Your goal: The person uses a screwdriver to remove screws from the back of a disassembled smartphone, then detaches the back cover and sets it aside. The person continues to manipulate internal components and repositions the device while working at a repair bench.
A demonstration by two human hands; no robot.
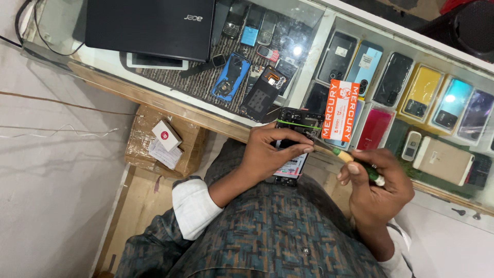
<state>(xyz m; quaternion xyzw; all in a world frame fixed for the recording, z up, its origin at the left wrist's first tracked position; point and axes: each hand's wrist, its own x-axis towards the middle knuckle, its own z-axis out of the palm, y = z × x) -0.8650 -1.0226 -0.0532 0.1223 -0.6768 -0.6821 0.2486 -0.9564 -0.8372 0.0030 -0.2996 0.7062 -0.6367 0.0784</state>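
Phone (296, 149) first: an opened handset with its back off, held at the edge of the glass counter (319, 46) against my lap, its long axis running away from me, top end toward the showcase and bottom end toward my belly. My left hand (272, 152) wraps over its left side, fingers curled across the exposed inside and thumb along the near edge, so the grip is firm and closed around the body. A green band, perhaps a rubber band or a cable, crosses the upper part of it; I cannot tell which from here. My right hand (378, 185) is closed around a small screwdriver (350, 158) with a green and yellow handle, pinched between thumb and forefingers, the shaft pointing left and slightly up toward the phone. The tip meets the phone's right edge just beside my left fingertips, though the exact contact point is hidden behind them. So the phone lies to the left of my right hand and directly under my left, with the tool's line crossing the phone's long axis nearly at a right angle. An orange and white carton (340, 109) stands on the glass just beyond the phone. Under the glass lie rows of phones in coloured cases, and a closed black laptop (149, 23) sits farther left on the counter.
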